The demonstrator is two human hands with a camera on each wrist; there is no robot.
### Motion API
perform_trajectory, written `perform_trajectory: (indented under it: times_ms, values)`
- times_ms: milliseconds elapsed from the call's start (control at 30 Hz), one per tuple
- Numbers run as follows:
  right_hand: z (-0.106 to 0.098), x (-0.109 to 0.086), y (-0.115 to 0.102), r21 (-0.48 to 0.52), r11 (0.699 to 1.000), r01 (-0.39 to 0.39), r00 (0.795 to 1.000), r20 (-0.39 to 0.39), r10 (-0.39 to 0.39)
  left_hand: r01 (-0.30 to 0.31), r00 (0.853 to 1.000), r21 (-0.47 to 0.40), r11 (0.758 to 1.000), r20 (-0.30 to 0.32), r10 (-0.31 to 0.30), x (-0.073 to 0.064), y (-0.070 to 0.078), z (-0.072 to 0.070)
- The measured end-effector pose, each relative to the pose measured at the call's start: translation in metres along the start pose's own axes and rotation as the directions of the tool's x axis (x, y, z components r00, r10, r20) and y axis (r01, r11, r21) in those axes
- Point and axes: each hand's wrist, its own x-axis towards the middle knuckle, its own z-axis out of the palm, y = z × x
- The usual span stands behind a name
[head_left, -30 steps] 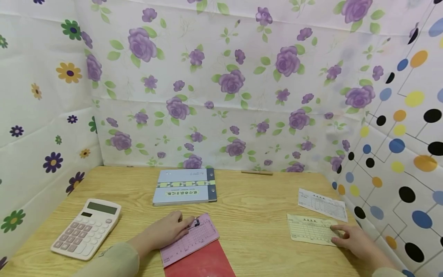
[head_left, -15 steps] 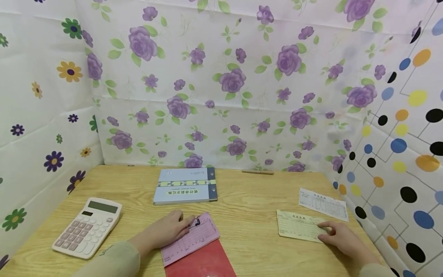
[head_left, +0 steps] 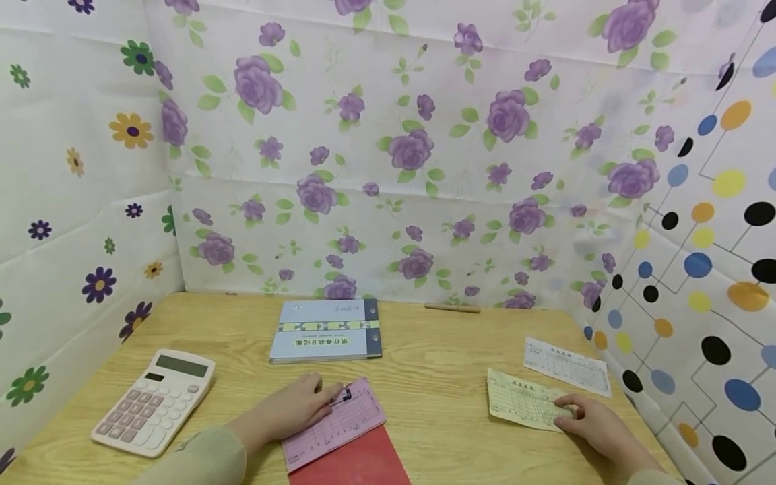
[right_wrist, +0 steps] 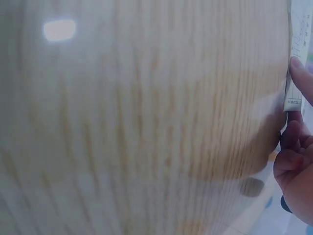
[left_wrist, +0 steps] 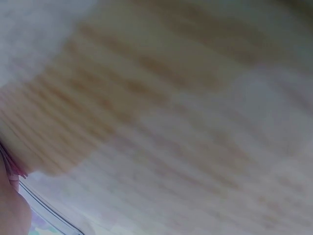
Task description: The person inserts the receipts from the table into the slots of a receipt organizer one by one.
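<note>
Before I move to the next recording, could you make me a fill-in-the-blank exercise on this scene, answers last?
1. The slip that the right hand pinches is ____ in colour.
2. The pink paper overlaps a sheet coloured ____.
3. The white device with keys is a ____.
4. The white slip lies nearer the person's ____ hand.

Missing words: yellow; red; calculator; right.

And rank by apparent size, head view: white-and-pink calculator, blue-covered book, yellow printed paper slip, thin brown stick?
1. Calculator and book: too alike to rank
2. Paper slip, partly hidden by the right hand
3. Brown stick
</note>
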Motion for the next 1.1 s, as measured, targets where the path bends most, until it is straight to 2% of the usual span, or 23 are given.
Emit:
perform_trajectory:
  times_ms: [67,233,433,567,633,800,933,1100]
  values:
    - [0.000,0.001,-0.001,0.019,1.000,-0.018,1.000,0.006,0.018,-0.006,1.000,-0.001,1.000,0.002,0.006,0.000,0.000,0.000]
    - [0.000,0.002,-0.010,0.199,0.980,-0.028,0.999,-0.010,0.031,-0.028,0.999,0.000,1.000,-0.017,0.028,0.000,-0.003,0.000]
    - [0.012,0.010,-0.023,0.258,0.966,0.014,0.996,-0.089,0.009,-0.036,0.999,-0.011,0.999,-0.021,0.036,0.000,-0.003,-0.002]
    - [0.024,0.017,-0.040,0.369,0.929,0.029,0.995,-0.098,0.007,-0.013,1.000,-0.013,1.000,0.012,0.013,-0.002,-0.002,-0.004]
    - [0.028,0.020,-0.052,0.429,0.902,0.041,0.996,-0.090,-0.002,-0.004,1.000,-0.013,1.000,0.025,0.004,-0.003,-0.001,-0.005]
    - [0.027,0.024,-0.079,0.588,0.807,0.058,0.998,-0.044,-0.040,-0.010,1.000,-0.022,1.000,0.017,0.011,0.000,0.002,-0.005]
    - [0.029,0.028,-0.095,0.659,0.747,0.093,0.995,-0.042,-0.087,-0.010,1.000,-0.033,0.999,0.012,0.010,0.004,0.003,-0.005]
    - [0.044,0.034,-0.125,0.733,0.664,0.145,0.983,-0.032,-0.179,0.000,1.000,-0.033,0.999,0.013,0.001,0.001,0.000,-0.004]
